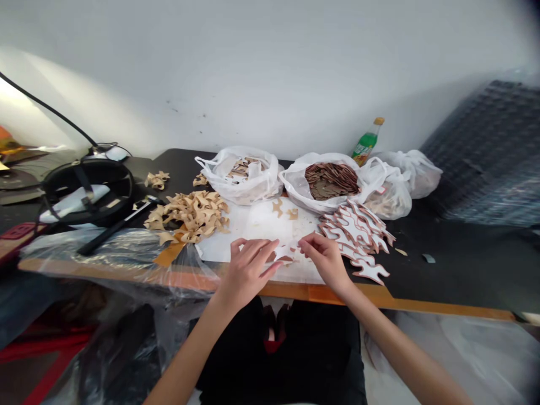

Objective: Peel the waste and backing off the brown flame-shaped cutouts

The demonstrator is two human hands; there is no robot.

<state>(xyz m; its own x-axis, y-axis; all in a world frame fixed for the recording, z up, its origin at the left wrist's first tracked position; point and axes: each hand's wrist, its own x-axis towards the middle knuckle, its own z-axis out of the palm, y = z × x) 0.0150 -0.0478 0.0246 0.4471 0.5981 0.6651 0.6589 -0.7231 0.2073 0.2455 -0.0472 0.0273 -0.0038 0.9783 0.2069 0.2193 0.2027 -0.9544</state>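
Observation:
My left hand (251, 265) is over the white paper (257, 222), its fingers stretched and thumb apart. Just beyond its fingertips lies a small irregular piece with a white face and brown edges (283, 258), partly hidden by the fingers. My right hand (324, 257) is closed in a pinch at that piece's other side; what the fingertips hold is too small to make out. Right beside this hand is a heap of wavy white pieces with brown edges (352, 230). Two tan scraps (277, 208) lie on the paper ahead of my hands.
To the left are a pile of curled tan scraps (194, 214), a black-handled tool (113, 229) and a black round-framed object (88, 188). Open plastic bags hold tan pieces (247, 169) and brown pieces (331, 180). A green bottle (366, 145) and tied bags (390, 194) stand behind, right.

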